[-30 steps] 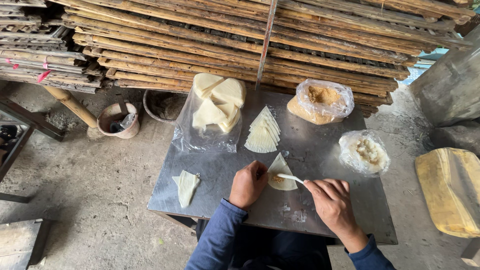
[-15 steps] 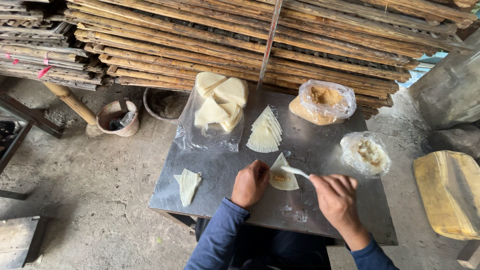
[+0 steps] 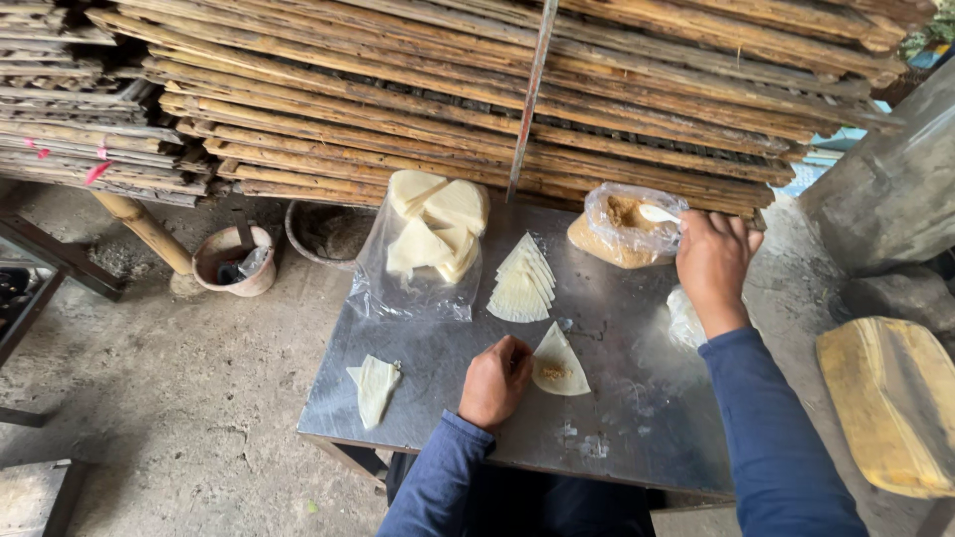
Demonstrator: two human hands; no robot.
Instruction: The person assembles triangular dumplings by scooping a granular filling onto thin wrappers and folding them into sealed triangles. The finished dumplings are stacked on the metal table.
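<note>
Soft, even daylight; faint sheen on the metal table (image 3: 647,418); sharp focus; mild wide-angle stretch at edges

On the metal desk (image 3: 637,418), the left hand (image 3: 494,382) pins a triangular wrapper (image 3: 558,363) dotted with filling; the right hand (image 3: 711,261) dips a white spoon (image 3: 658,214) into the bag of brown filling (image 3: 619,227).

Both arms are covered by long sleeves of a plain, dark blue knit fabric, no pattern or print visible. Left sleeve (image 3: 438,487) ends in a snug cuff at the wrist, leaving the left hand (image 3: 494,382) bare; right sleeve (image 3: 771,438) likewise stops at the wrist, with soft folds along the forearm, right hand (image 3: 712,261) bare. No gloves, rings, watch or bands seen on either hand; dark clothing shows below the table edge, detail unclear.
</note>
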